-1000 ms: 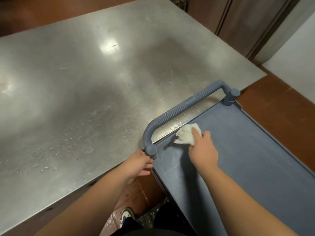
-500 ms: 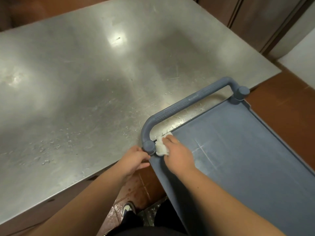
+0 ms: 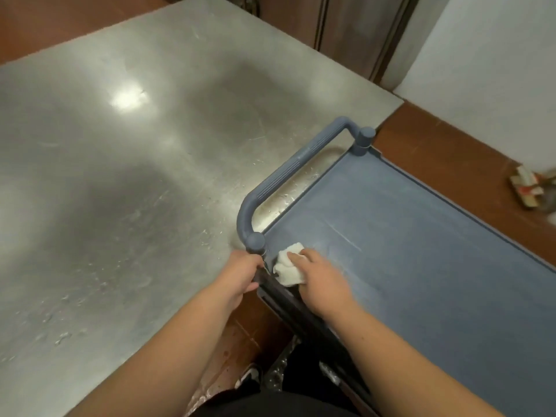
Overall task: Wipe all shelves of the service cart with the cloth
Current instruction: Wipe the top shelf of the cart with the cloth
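The blue-grey service cart's top shelf [image 3: 421,251] fills the right of the head view, with its handle [image 3: 288,176] arching along the near-left end. A small white cloth [image 3: 287,267] lies bunched in the shelf's near-left corner, next to the handle's post. My right hand [image 3: 319,281] presses on the cloth with its fingers laid over it. My left hand [image 3: 240,275] grips the cart's corner post just below the round handle knob. The lower shelves are hidden under the top one.
A large steel table [image 3: 135,176] with crumbs and smears stands against the cart's handle end on the left. Brown tiled floor [image 3: 451,164] runs along the cart's far side, with a small blurred object [image 3: 526,188] at the right edge. Wooden cabinet doors [image 3: 346,34] stand behind.
My right hand has slid the cloth from mid-edge under the handle into the near-left corner and slightly toward me. My left hand has kept its grip on the post.
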`<state>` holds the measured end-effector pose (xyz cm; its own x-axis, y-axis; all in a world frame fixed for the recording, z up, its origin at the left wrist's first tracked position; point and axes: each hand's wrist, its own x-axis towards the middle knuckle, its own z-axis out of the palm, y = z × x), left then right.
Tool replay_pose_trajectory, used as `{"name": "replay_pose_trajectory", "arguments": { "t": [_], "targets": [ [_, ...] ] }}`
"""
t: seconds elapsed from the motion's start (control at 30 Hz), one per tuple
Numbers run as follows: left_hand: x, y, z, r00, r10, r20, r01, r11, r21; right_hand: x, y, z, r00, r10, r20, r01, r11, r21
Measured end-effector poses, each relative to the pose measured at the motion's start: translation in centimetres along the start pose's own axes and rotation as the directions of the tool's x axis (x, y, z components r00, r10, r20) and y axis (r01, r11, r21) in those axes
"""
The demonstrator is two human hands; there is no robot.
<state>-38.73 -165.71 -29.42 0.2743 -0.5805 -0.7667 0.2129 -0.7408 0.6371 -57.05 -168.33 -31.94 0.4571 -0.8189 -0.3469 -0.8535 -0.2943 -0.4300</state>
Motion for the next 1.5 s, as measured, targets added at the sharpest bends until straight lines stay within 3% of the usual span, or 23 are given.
{"name": "replay_pose_trajectory", "arguments": {
  "t": [0.2,0.27,0.43,0.57,0.63,0.7,0.83,0.97,1.03,1.13,1.3,1.43,1.5],
  "targets": [
    [-1.8,-1.4,1.4,0.988,0.153,-0.032,-0.146,0.976,0.160,-6.5,2.6,0.3,0.921,0.302,-0.247,-0.271,0.951,0.151],
    [-2.6,-2.1,2.6,0.979,0.200,0.047,-0.206,0.950,0.236,-8.3,3.5,0.2,0.879,0.391,-0.272,-0.348,0.917,0.193],
    [-5.0,-3.8,7.2,0.954,0.156,0.257,-0.240,0.911,0.335,-13.5,7.0,0.0,0.726,0.634,-0.266,-0.565,0.771,0.294],
    [-5.9,-4.8,11.1,0.934,0.101,0.344,-0.235,0.897,0.374,-18.9,10.4,-0.9,0.538,0.787,-0.301,-0.555,0.600,0.576],
    [-6.6,-5.5,13.3,0.918,0.070,0.389,-0.235,0.889,0.393,-21.6,12.2,-1.8,0.433,0.862,-0.262,-0.490,0.469,0.734],
    [-7.6,-6.2,15.8,0.894,0.026,0.446,-0.229,0.885,0.405,-24.1,14.2,-2.4,0.379,0.905,-0.195,-0.371,0.341,0.864],
    [-10.5,-7.9,21.6,0.824,-0.022,0.566,-0.271,0.862,0.428,-27.8,18.0,-2.5,0.420,0.907,-0.042,-0.074,0.081,0.994],
    [-13.7,-9.4,27.2,0.687,-0.095,0.720,-0.413,0.765,0.494,-29.9,19.7,-2.4,0.560,0.828,0.023,0.185,-0.152,0.971],
    [-15.1,-9.8,29.6,0.599,-0.161,0.784,-0.445,0.748,0.493,-30.4,20.2,-2.5,0.625,0.780,0.021,0.236,-0.215,0.948],
    [-16.7,-10.1,32.8,0.472,-0.155,0.868,-0.445,0.808,0.387,-30.9,20.8,-3.2,0.642,0.766,0.025,0.250,-0.240,0.938],
    [-17.0,-9.7,36.4,0.515,-0.016,0.857,-0.454,0.842,0.289,-30.3,22.8,-4.5,0.565,0.825,0.003,0.087,-0.064,0.994],
    [-14.7,-8.6,38.2,0.604,0.078,0.793,-0.515,0.798,0.314,-28.5,23.4,-5.2,0.507,0.862,0.012,0.147,-0.101,0.984],
    [-13.2,-7.3,38.9,0.595,0.088,0.799,-0.576,0.740,0.348,-28.0,23.5,-5.8,0.444,0.895,0.044,0.191,-0.142,0.971]
  ]
}}
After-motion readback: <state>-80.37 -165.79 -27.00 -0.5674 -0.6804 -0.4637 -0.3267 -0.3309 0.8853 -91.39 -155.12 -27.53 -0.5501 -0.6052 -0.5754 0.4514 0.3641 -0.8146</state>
